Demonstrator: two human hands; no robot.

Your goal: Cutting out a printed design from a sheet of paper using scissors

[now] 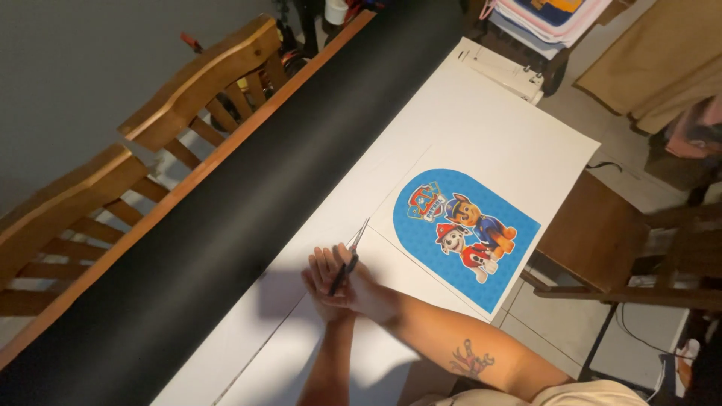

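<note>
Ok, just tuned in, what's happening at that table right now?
A person is cutting a large white sheet with scissors, held in the right hand; the left hand rests on the sheet beside it. The blades are open on a cut line left of the blue cartoon print. A black roll lies alongside.

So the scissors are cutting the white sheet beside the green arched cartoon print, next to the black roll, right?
Not quite: the arched cartoon print is blue, not green, as the head view shows. The rest holds: the scissors are at the white sheet beside it, next to the black roll.
</note>
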